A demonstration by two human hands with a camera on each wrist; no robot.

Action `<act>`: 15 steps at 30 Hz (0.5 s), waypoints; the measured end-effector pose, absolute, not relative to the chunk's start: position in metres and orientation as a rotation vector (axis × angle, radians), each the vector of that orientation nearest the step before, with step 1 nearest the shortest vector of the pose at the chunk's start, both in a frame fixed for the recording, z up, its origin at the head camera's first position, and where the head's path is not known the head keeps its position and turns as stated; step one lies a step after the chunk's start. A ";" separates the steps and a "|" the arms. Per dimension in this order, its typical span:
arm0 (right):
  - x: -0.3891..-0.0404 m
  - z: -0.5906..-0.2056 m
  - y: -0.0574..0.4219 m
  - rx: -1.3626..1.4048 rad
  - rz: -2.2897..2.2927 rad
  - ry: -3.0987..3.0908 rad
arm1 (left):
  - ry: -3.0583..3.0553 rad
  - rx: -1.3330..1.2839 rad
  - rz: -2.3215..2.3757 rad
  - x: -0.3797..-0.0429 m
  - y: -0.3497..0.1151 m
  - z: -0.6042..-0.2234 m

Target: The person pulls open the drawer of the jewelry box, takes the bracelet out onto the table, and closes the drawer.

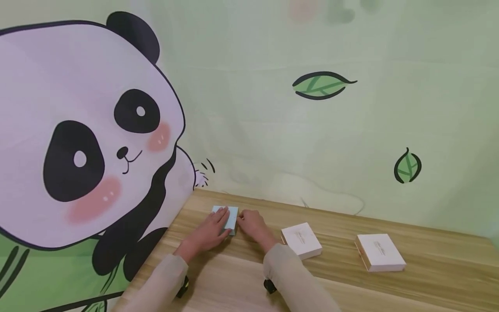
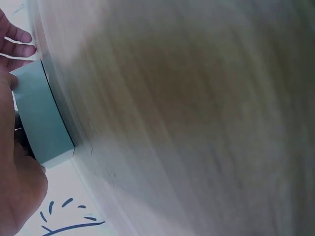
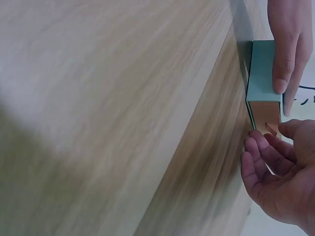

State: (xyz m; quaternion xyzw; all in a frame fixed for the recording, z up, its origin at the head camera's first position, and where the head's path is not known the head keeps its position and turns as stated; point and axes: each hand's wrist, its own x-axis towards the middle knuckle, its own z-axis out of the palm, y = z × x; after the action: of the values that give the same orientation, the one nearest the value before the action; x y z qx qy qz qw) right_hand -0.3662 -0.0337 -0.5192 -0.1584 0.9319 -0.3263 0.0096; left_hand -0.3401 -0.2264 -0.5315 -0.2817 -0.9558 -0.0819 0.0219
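Observation:
A small pale blue-green box (image 1: 232,215) lies near the far left part of the wooden table. My left hand (image 1: 210,229) holds it from the left, fingers lying over its top and thumb at the near side. In the right wrist view the right end of the box (image 3: 262,73) shows an orange-brown inner face. A small brown ribbon tab (image 3: 271,129) sticks out of that end. With thumb and forefinger, my right hand (image 1: 253,224) pinches this tab; its other fingers are loosely bent below. In the left wrist view the box's long near side (image 2: 44,113) faces the camera.
Two white boxes with small printed lettering lie to the right: one white box (image 1: 302,240) close by my right forearm, another white box (image 1: 380,252) farther right. Behind the wooden table (image 1: 339,286) hangs a green cloth backdrop (image 1: 253,108) with a panda picture.

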 end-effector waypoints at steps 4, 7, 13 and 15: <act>-0.368 -0.521 -0.037 -0.424 -1.044 2.896 | -2.973 -0.853 -0.258 -0.340 -0.226 -0.534; -0.365 -0.522 -0.037 -0.422 -1.055 2.913 | -2.986 -0.842 -0.272 -0.339 -0.225 -0.536; -0.367 -0.522 -0.038 -0.364 -1.042 2.906 | -2.961 -0.859 -0.312 -0.342 -0.225 -0.536; -0.368 -0.523 -0.039 -0.359 -1.039 2.911 | -2.955 -0.862 -0.317 -0.342 -0.226 -0.536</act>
State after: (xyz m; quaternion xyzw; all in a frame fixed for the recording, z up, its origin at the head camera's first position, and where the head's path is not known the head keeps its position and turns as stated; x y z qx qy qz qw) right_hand -0.3678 -0.0388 -0.5227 -0.1154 0.9354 -0.3338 0.0152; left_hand -0.3420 -0.2258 -0.5356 -0.2786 -0.9547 -0.1024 0.0235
